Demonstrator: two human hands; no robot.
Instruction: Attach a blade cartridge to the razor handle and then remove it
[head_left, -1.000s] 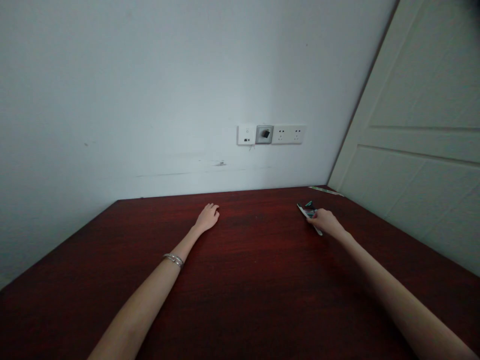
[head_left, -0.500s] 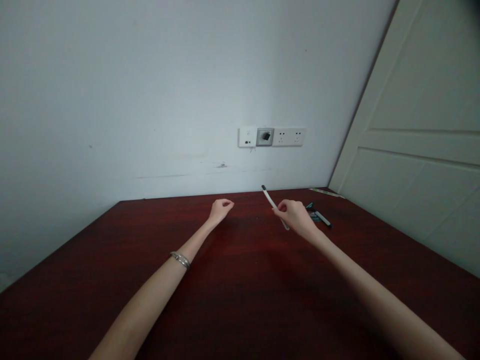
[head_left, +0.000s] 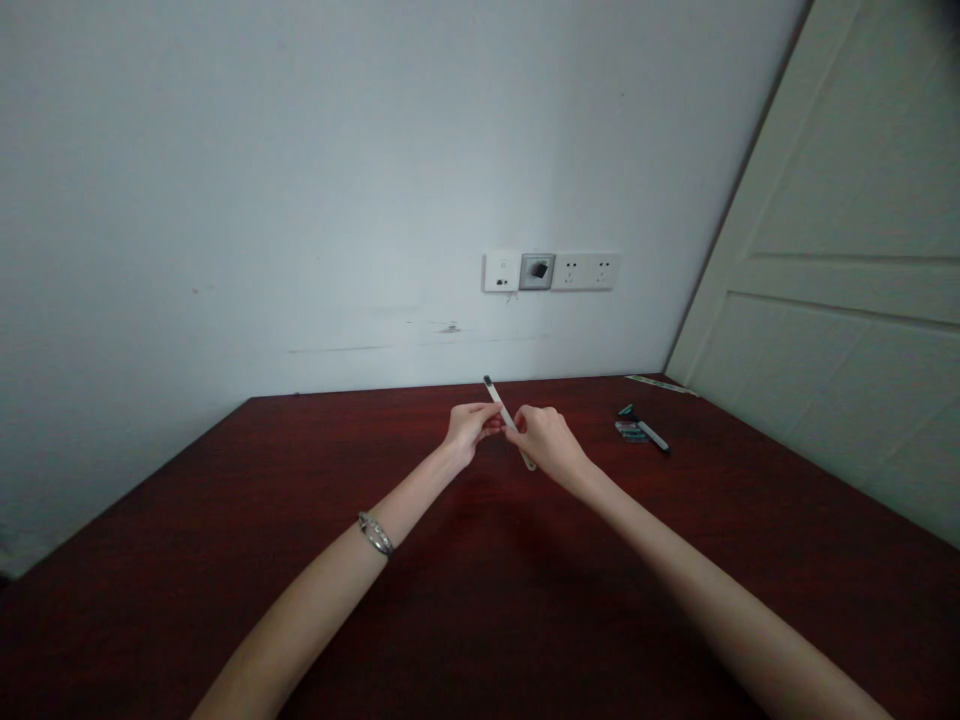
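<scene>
Both hands meet above the dark red bench (head_left: 480,600), pinching one slim white pen (head_left: 507,418) between them. The right hand (head_left: 546,442) grips its lower shaft, while the left hand (head_left: 471,428) closes its fingertips on the middle. The pen slants up and away leftward, dark tip topmost. Fingers hide its midsection. More pens (head_left: 642,431) lie right of the right hand, too small to count.

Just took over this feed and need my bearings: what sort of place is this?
Probably a plain indoor room, a home or an office. A dark wooden table stands against a bare white wall with power sockets, and a panelled door stands to the right.
</scene>
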